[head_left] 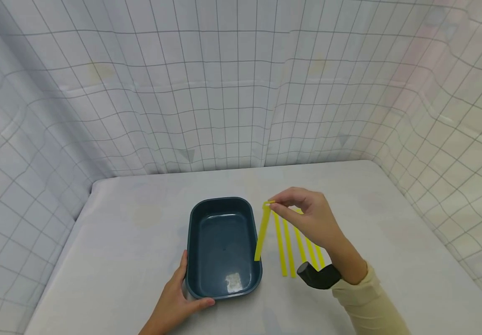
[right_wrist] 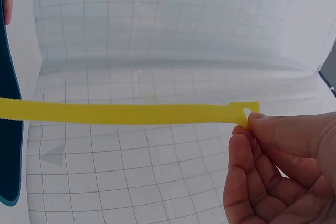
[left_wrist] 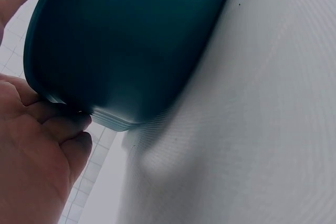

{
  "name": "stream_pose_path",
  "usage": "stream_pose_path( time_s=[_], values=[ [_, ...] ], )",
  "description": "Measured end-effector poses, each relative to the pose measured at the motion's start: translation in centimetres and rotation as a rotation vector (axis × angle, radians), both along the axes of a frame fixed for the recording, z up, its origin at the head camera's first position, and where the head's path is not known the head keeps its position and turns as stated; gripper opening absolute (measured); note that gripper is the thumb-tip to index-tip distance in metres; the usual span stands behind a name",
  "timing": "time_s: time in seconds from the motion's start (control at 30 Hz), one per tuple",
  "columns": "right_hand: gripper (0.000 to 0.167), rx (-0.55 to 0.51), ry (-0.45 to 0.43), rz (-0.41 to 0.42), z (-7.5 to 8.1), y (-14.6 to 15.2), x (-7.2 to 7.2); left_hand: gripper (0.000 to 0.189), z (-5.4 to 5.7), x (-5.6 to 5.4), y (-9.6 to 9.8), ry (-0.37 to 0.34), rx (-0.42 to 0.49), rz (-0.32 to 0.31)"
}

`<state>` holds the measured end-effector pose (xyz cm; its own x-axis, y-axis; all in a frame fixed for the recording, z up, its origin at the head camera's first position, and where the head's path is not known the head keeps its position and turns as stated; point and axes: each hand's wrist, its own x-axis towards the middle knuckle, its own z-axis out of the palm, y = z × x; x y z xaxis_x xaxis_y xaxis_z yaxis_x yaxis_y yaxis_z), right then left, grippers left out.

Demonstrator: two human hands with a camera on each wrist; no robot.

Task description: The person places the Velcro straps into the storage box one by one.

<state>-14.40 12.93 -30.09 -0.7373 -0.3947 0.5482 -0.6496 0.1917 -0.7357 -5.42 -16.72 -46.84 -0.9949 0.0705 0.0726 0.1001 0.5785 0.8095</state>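
Fingers (right_wrist: 240,156) of the right hand (head_left: 308,213) pinch one strap (head_left: 262,233) by its slotted end, its free end over the tray's (head_left: 221,244) right rim (whether touching, I cannot tell). So small a hold could let it slip or twist. The left hand (head_left: 174,298) grips the tray's near-left corner; uneven pressure might tilt it. More straps (head_left: 281,251) lie rightward; a low wrist could drag them.

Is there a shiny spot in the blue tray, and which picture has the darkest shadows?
Head view: yes, a whitish glare inside the blue tray, toward its near end; left wrist view: darkest, the tray's side and the fingertips of the left hand deeply shaded; right wrist view: paler, yellow strip bright.
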Motion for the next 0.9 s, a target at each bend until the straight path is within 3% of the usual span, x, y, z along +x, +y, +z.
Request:
stream_pose_path(
  time_s=[0.43,0.9],
  values=[
    [0.01,-0.003,-0.069,0.035,-0.6,-1.8,0.1,0.122,-0.1,0.0,0.0,0.007,-0.003,0.0],
    [0.011,-0.043,-0.141,0.092,-1.8,-3.7,-0.3,0.124,0.1,-0.1,0.2,-0.036,-0.018,0.02]
  ],
)
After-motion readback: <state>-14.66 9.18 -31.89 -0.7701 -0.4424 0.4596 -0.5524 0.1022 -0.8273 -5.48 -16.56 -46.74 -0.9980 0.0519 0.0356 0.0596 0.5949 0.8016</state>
